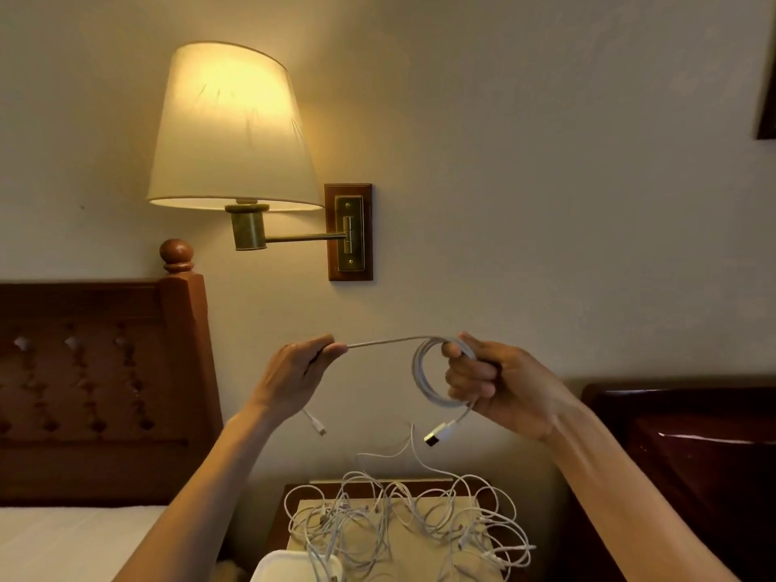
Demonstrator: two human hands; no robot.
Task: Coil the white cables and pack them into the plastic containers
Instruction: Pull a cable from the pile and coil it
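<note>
Right hand grips cable coil; free tail runs level leftward from coil to left hand, pinched there, short plug end dangling below

We see white container cut by bottom edge, only top corner showing. Tangled cables hide most of surface beneath. Right hand covers far side of coil. Dark frame cropped at right edge; we cannot identify it.
</note>
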